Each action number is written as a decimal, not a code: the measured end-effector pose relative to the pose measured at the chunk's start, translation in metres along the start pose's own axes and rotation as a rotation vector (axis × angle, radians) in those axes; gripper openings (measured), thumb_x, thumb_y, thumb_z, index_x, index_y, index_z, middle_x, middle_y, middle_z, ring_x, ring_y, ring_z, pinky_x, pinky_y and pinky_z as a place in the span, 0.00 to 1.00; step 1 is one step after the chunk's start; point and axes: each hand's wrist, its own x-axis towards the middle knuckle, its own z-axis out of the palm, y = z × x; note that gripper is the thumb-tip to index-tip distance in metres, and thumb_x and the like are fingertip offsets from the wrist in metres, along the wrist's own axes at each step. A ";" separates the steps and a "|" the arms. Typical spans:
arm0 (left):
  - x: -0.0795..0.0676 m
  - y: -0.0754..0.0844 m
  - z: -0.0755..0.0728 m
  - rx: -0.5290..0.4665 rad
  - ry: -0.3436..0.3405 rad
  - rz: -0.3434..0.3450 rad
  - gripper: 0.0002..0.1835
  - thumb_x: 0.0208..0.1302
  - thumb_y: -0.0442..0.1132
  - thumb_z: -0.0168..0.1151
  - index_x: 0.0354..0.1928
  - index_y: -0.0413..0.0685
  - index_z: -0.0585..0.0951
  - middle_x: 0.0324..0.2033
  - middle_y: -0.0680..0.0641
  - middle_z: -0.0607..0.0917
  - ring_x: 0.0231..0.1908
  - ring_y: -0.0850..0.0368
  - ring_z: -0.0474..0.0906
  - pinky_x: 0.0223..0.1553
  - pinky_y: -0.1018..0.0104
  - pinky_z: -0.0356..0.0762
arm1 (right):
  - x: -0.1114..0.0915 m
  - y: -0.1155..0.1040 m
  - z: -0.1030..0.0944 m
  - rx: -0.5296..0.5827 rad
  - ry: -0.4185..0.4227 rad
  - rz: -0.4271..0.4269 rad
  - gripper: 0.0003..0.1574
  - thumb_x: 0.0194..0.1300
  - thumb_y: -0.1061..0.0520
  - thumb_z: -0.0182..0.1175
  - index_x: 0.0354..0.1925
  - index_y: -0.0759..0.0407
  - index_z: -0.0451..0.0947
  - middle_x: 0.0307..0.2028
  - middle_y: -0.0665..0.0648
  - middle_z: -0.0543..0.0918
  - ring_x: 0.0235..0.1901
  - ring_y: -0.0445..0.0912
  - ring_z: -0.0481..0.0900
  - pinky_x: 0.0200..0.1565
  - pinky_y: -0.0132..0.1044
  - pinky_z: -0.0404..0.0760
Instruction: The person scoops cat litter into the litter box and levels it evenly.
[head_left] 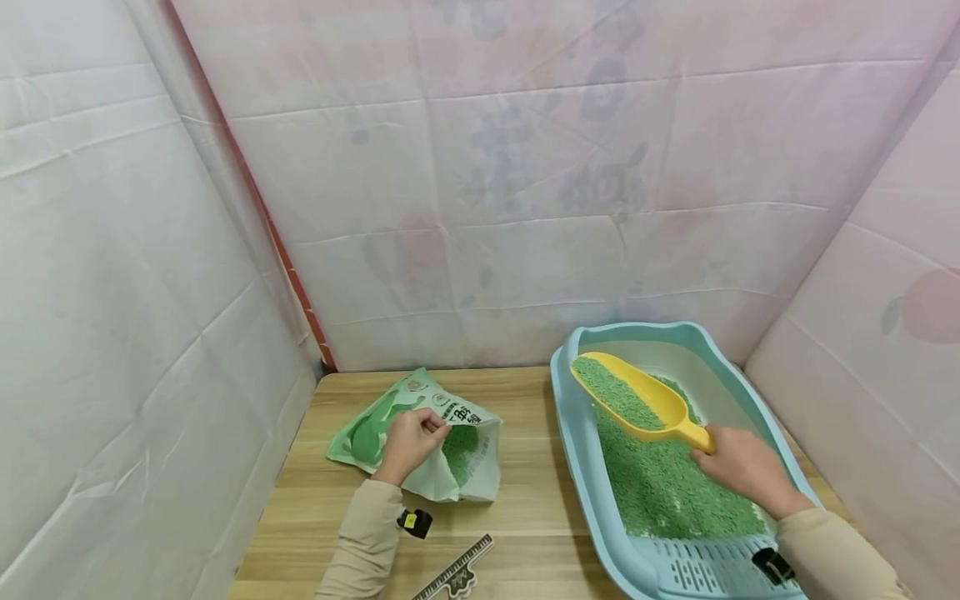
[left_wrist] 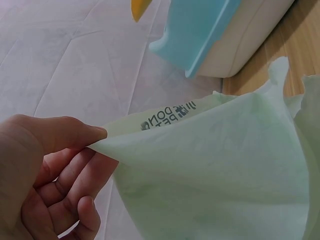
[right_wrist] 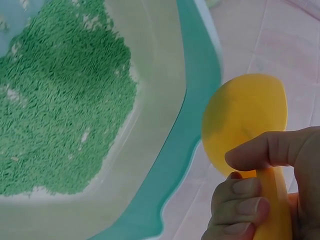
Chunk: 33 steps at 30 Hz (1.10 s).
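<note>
My right hand point(head_left: 744, 468) grips the handle of a yellow scoop point(head_left: 678, 421), seen from behind in the right wrist view. Green pellets point(head_left: 617, 392) fill much of its bowl, which is over the far left part of a blue litter box point(head_left: 576, 467). More green pellets point(right_wrist: 65, 100) cover the box's floor. On the left, my left hand point(head_left: 411, 443) pinches the edge of a green and white litter bag point(head_left: 480, 471) between thumb and finger. The bag lies on its side, mouth open toward the box, with green pellets visible inside. The left wrist view shows the pinched corner point(left_wrist: 107, 146) closely.
A dark ruler-like strip point(head_left: 457, 571) with a cut-out figure lies on the wooden table point(head_left: 525, 517) near the front edge. The box has a slotted blue panel point(head_left: 697, 571) at its near end. Pale sheeting point(head_left: 510, 250) hangs behind and on both sides.
</note>
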 end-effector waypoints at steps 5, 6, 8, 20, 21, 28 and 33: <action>0.000 0.000 0.000 0.005 -0.002 -0.013 0.05 0.57 0.37 0.69 0.25 0.49 0.84 0.22 0.50 0.85 0.22 0.65 0.78 0.27 0.76 0.75 | 0.001 0.009 -0.004 -0.015 0.002 0.013 0.10 0.58 0.57 0.57 0.26 0.63 0.71 0.16 0.52 0.69 0.16 0.44 0.65 0.18 0.35 0.64; 0.000 0.000 0.000 0.005 -0.002 -0.015 0.05 0.57 0.37 0.69 0.25 0.49 0.84 0.22 0.50 0.85 0.22 0.65 0.78 0.27 0.76 0.75 | 0.002 0.011 -0.005 -0.017 -0.001 0.018 0.10 0.58 0.56 0.57 0.26 0.63 0.71 0.16 0.52 0.69 0.16 0.44 0.65 0.18 0.35 0.65; -0.001 0.000 0.000 0.008 -0.004 -0.016 0.05 0.57 0.37 0.69 0.25 0.49 0.84 0.22 0.51 0.85 0.22 0.65 0.78 0.27 0.76 0.75 | 0.003 0.014 -0.005 -0.023 -0.009 0.027 0.10 0.59 0.56 0.56 0.26 0.62 0.71 0.17 0.52 0.69 0.17 0.44 0.65 0.19 0.35 0.64; -0.001 -0.001 -0.001 -0.001 -0.002 -0.022 0.05 0.57 0.37 0.69 0.25 0.49 0.84 0.21 0.51 0.85 0.22 0.65 0.78 0.27 0.76 0.75 | 0.009 0.037 -0.003 -0.123 -0.019 0.002 0.13 0.60 0.56 0.58 0.24 0.60 0.66 0.16 0.51 0.68 0.18 0.44 0.65 0.20 0.37 0.65; -0.001 -0.001 -0.001 -0.002 -0.003 -0.024 0.05 0.57 0.37 0.69 0.25 0.49 0.84 0.21 0.50 0.85 0.22 0.65 0.78 0.27 0.76 0.75 | 0.010 0.040 -0.003 -0.139 -0.016 -0.006 0.13 0.60 0.56 0.58 0.25 0.60 0.67 0.17 0.51 0.68 0.18 0.44 0.66 0.20 0.37 0.65; 0.000 -0.003 0.001 0.004 -0.010 -0.020 0.05 0.58 0.37 0.68 0.25 0.49 0.84 0.22 0.50 0.85 0.22 0.65 0.77 0.26 0.76 0.74 | 0.016 0.054 -0.004 -0.149 -0.050 -0.030 0.11 0.62 0.56 0.59 0.30 0.61 0.69 0.19 0.51 0.71 0.21 0.44 0.68 0.23 0.39 0.68; 0.001 -0.003 0.001 0.001 -0.011 -0.021 0.05 0.58 0.37 0.68 0.25 0.49 0.84 0.22 0.51 0.85 0.22 0.66 0.78 0.27 0.76 0.75 | 0.019 0.059 -0.006 -0.110 -0.093 0.012 0.12 0.62 0.54 0.61 0.30 0.60 0.70 0.19 0.51 0.71 0.22 0.44 0.69 0.23 0.38 0.68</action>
